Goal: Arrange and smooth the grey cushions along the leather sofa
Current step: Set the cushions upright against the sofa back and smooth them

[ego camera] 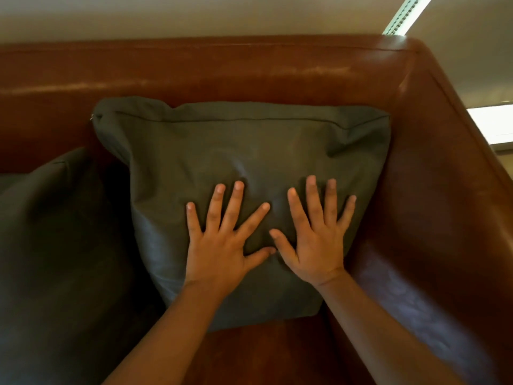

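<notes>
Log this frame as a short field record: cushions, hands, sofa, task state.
cushion in hand: grey cushion upright in the sofa's right corner
second cushion: to its left, slumped
left hand: flat on the cushion, fingers spread
right hand: flat beside it, fingers spread
sofa: brown leather
state: pressing the front; creases remain near the top

Corner cushion leans against the sofa's backrest, tucked beside the armrest on its right and standing on the seat. Left hand and right hand lie flat on its lower front, side by side, thumbs nearly touching. To the left sits a second cushion, its edge just beside the first.
</notes>
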The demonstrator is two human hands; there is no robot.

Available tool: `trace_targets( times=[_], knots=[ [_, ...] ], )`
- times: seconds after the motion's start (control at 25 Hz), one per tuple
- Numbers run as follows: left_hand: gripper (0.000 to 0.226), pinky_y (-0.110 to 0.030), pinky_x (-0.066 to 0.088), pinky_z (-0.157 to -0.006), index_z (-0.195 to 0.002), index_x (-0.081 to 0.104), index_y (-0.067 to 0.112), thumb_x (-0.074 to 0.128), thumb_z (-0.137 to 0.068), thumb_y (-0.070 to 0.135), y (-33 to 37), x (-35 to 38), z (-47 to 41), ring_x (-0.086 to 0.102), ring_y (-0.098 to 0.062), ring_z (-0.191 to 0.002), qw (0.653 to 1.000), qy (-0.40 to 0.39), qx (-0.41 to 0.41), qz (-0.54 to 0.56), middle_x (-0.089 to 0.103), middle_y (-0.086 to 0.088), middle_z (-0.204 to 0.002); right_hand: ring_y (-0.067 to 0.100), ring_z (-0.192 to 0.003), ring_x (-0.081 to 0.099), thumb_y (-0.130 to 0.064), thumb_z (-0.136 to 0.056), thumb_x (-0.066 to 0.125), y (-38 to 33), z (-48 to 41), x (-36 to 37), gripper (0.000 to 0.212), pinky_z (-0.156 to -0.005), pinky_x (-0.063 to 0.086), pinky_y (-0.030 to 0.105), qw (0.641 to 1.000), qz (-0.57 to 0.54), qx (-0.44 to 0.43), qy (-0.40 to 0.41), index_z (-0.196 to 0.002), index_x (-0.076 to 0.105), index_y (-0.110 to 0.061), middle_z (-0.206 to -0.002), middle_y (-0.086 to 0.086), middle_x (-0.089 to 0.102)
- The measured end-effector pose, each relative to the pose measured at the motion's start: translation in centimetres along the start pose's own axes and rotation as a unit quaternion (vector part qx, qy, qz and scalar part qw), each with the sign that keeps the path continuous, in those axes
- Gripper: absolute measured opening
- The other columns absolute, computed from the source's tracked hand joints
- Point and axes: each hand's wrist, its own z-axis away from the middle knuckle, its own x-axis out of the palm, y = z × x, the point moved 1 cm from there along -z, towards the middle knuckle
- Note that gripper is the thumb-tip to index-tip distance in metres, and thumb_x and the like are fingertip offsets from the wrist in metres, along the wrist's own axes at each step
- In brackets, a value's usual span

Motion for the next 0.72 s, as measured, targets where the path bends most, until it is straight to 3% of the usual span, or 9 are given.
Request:
trace_targets(
  times=[0.24, 0.36, 0.56, 0.64, 0.72],
  knots=[
    [0.079, -0.06, -0.013, -0.112, -0.15, 0.008, 0.041, 0.026, -0.083, 0.078, -0.5, 2.8, -1.2, -0.02, -0.027, -0.147, 1.0, -0.007, 0.008, -0.011, -0.02, -0.003, -0.161, 0.025, -0.151, -0.01, -0.065, -0.094, 0.023, 0.8, -1.4, 4.1, 0.069, -0.114, -0.005, 0.061, 0.999, -0.005, 0.01, -0.032, -0.153, 0.017, -0.028, -0.159, 0.007, 0.016],
    [0.078, -0.06, -0.011, -0.113, -0.15, 0.009, 0.04, 0.026, -0.084, 0.077, -0.7, 2.7, -1.0, -0.019, -0.027, -0.148, 1.0, -0.019, 0.01, 0.009, -0.019, -0.003, -0.161, 0.031, -0.151, 0.003, -0.063, -0.093, 0.028, 0.5, -1.4, 3.6, 0.071, -0.114, 0.0, 0.063, 0.999, -0.004, 0.009, -0.039, -0.152, 0.02, -0.025, -0.16, 0.006, 0.015],
    [0.073, -0.063, 0.001, -0.113, -0.152, 0.014, 0.037, 0.033, -0.09, 0.071, -0.7, -2.3, 0.6, -0.002, -0.029, -0.15, 0.998, 0.005, 0.006, 0.058, 0.003, -0.008, -0.163, 0.034, -0.15, 0.01, -0.063, -0.095, 0.023, 0.2, -1.0, 1.4, 0.072, -0.115, 0.006, 0.066, 0.999, -0.025, 0.014, -0.041, -0.154, 0.017, -0.024, -0.162, 0.007, 0.017],
    [0.075, -0.059, -0.002, -0.115, -0.152, 0.016, 0.034, 0.036, -0.089, 0.069, -1.1, -3.0, 4.7, -0.003, -0.028, -0.15, 0.99, 0.03, -0.073, 0.118, 0.007, -0.012, -0.161, 0.035, -0.149, 0.008, -0.063, -0.095, 0.024, 0.0, -0.8, 0.6, 0.071, -0.115, 0.005, 0.066, 0.999, -0.029, 0.017, -0.042, -0.154, 0.017, -0.023, -0.162, 0.009, 0.017],
    [0.088, -0.056, 0.008, -0.118, -0.152, 0.012, 0.026, 0.047, -0.084, 0.069, -1.7, -2.3, 9.0, -0.001, -0.031, -0.15, 0.957, 0.016, -0.208, 0.201, 0.004, -0.017, -0.16, 0.036, -0.15, 0.006, -0.062, -0.095, 0.028, -0.2, -0.8, -0.4, 0.072, -0.115, 0.001, 0.065, 0.999, -0.034, 0.017, -0.04, -0.154, 0.017, -0.024, -0.162, 0.011, 0.015]
  ],
)
